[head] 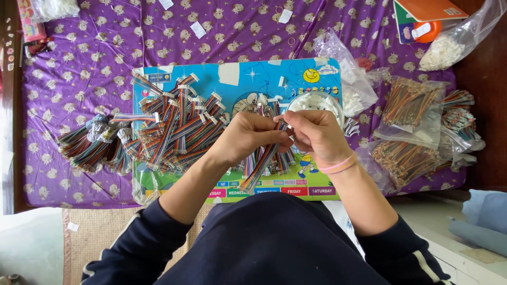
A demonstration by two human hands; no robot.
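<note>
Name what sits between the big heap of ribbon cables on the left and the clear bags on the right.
In the head view, both hands, left hand and right hand, holding a ribbon cable, plus a bowl of white connectors.

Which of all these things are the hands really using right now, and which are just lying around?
In use:
- left hand and right hand, both holding the rainbow ribbon cable
- bowl of white plugs just behind them
- pile of ribbon cables on the blue board

Lying about:
- bags of wires
- orange book
- bag of white bits
- purple cloth
</note>
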